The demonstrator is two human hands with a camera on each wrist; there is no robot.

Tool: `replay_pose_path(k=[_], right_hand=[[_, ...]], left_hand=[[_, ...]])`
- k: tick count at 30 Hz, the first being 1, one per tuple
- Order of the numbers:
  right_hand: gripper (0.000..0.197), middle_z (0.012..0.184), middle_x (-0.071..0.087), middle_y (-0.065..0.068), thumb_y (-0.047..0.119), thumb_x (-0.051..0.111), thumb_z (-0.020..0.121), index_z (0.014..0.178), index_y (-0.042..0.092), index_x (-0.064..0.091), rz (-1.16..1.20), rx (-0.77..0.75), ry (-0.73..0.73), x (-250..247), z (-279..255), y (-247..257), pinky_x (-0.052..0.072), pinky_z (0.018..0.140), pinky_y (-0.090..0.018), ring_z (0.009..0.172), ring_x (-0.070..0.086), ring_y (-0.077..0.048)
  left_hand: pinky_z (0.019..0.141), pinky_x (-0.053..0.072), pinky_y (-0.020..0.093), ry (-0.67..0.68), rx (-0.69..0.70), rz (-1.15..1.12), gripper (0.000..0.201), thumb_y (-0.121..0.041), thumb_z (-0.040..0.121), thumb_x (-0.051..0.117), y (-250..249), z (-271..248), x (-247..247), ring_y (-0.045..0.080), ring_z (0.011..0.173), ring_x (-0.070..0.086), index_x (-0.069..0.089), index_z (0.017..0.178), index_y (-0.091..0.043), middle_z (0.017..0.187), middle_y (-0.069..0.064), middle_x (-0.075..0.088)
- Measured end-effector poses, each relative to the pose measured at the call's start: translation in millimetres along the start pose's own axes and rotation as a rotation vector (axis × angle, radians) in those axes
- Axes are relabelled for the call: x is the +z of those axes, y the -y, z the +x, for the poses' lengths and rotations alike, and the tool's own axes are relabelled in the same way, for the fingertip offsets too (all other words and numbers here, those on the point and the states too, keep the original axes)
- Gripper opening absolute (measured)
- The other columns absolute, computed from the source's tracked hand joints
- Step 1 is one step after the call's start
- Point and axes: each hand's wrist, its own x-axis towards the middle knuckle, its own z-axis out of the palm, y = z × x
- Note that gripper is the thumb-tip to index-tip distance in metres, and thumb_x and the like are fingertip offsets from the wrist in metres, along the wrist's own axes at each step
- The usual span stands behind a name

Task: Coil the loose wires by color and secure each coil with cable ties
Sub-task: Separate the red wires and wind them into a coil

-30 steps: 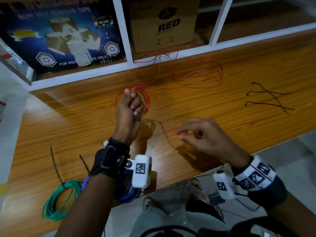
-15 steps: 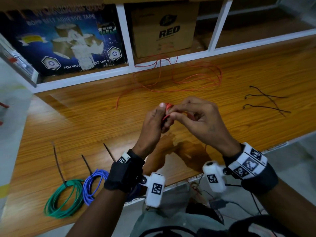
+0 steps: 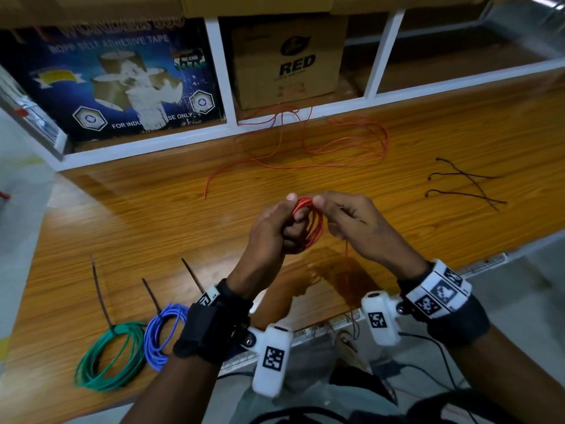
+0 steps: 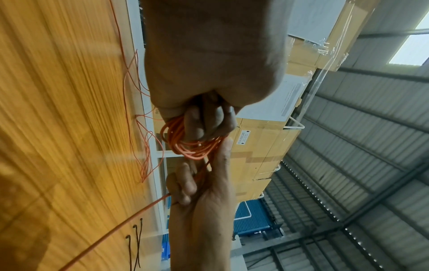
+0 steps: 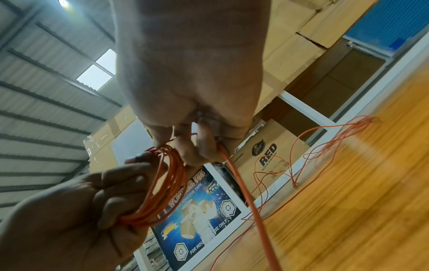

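My left hand (image 3: pixel 276 223) grips a small coil of red wire (image 3: pixel 312 221) above the middle of the wooden table (image 3: pixel 153 228), its loops wound round the curled fingers (image 4: pixel 197 126). My right hand (image 3: pixel 339 215) pinches the same red wire at the coil's top. A strand runs from that hand (image 5: pixel 204 144) down past the table's front edge (image 5: pixel 250 201). The loose red wire (image 3: pixel 336 145) lies tangled near the shelf. A green coil (image 3: pixel 110 356) and a blue coil (image 3: pixel 162 335), each bound by a tie, sit at the front left.
Three loose black cable ties (image 3: pixel 464 185) lie on the table to the right. A white shelf frame (image 3: pixel 220 87) at the back holds a blue tape carton (image 3: pixel 116 75) and a brown box marked RED (image 3: pixel 290 56). The table's front edge runs just below my wrists.
My right hand rose from the table to meet the left at the coil. Both hands shifted right and nearer to me, and another loop lies on the coil.
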Motion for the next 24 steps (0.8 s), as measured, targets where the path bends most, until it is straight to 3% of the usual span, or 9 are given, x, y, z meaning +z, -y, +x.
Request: replay_pose_path(k=[3, 5, 8, 12, 15, 19, 24], right_hand=[[0.032, 0.069, 0.062, 0.009, 0.025, 0.046, 0.110, 0.099, 0.014, 0.075, -0.084, -0.062, -0.064, 1.9, -1.9, 4.4, 0.037, 0.059, -0.028, 0.058, 0.052, -0.007], [0.036, 0.073, 0.065, 0.004, 0.025, 0.046, 0.110, 0.090, 0.009, 0.072, -0.105, -0.076, -0.127, 6.7, -0.4, 3.1, 0.043, 0.063, -0.035, 0.068, 0.061, -0.011], [0.040, 0.074, 0.065, -0.001, 0.031, 0.046, 0.110, 0.090, 0.006, 0.071, -0.049, -0.048, -0.176, 12.9, 4.0, -3.7, 0.047, 0.066, -0.044, 0.071, 0.062, -0.020], [0.039, 0.064, 0.053, 0.006, 0.035, 0.047, 0.108, 0.093, 0.008, 0.072, 0.039, -0.033, -0.131, 14.0, 2.2, -5.3, 0.036, 0.056, -0.031, 0.056, 0.047, -0.009], [0.030, 0.057, 0.039, 0.004, 0.036, 0.053, 0.105, 0.086, 0.023, 0.072, 0.090, -0.022, -0.132, 11.5, -1.9, -6.9, 0.030, 0.052, -0.037, 0.050, 0.036, -0.013], [0.024, 0.062, 0.055, -0.006, 0.024, 0.060, 0.102, 0.095, 0.008, 0.077, 0.118, -0.004, -0.188, 2.9, -4.5, -13.2, 0.033, 0.050, -0.028, 0.049, 0.041, -0.013], [0.024, 0.063, 0.053, -0.002, 0.025, 0.060, 0.102, 0.111, 0.011, 0.077, 0.142, 0.036, -0.202, -3.7, -14.7, -25.4, 0.033, 0.051, -0.033, 0.050, 0.040, -0.012]], left_hand=[[0.051, 0.008, 0.035, -0.012, -0.034, -0.026, 0.042, -0.032, 0.110, 0.028, -3.9, -3.0, 4.2, 0.010, 0.046, 0.013, 0.044, 0.075, -0.015, 0.052, -0.010, 0.031], [0.053, 0.008, 0.037, -0.026, -0.041, -0.046, 0.043, -0.033, 0.111, 0.026, -5.6, -3.3, 7.4, 0.009, 0.045, 0.014, 0.044, 0.077, -0.014, 0.050, -0.012, 0.033], [0.055, 0.007, 0.039, -0.057, -0.026, -0.033, 0.044, -0.034, 0.111, 0.026, -4.5, -1.4, 9.8, 0.009, 0.045, 0.014, 0.045, 0.076, -0.014, 0.051, -0.012, 0.032], [0.052, 0.009, 0.036, -0.076, -0.016, 0.009, 0.044, -0.034, 0.110, 0.030, -4.1, -2.9, 5.8, 0.013, 0.048, 0.013, 0.047, 0.074, -0.017, 0.056, -0.004, 0.026], [0.049, 0.011, 0.032, -0.078, -0.040, -0.036, 0.041, -0.033, 0.110, 0.031, -8.8, -5.0, -0.7, 0.012, 0.048, 0.011, 0.044, 0.075, -0.017, 0.056, -0.006, 0.022], [0.045, 0.009, 0.025, -0.112, -0.102, -0.294, 0.038, -0.030, 0.109, 0.031, -20.8, -4.4, -10.8, 0.009, 0.045, 0.007, 0.041, 0.075, -0.017, 0.057, -0.008, 0.013], [0.040, 0.015, 0.020, -0.169, -0.048, -0.540, 0.039, -0.028, 0.108, 0.030, -35.0, 1.6, -35.2, 0.008, 0.045, 0.006, 0.041, 0.072, -0.019, 0.057, -0.009, 0.010]])
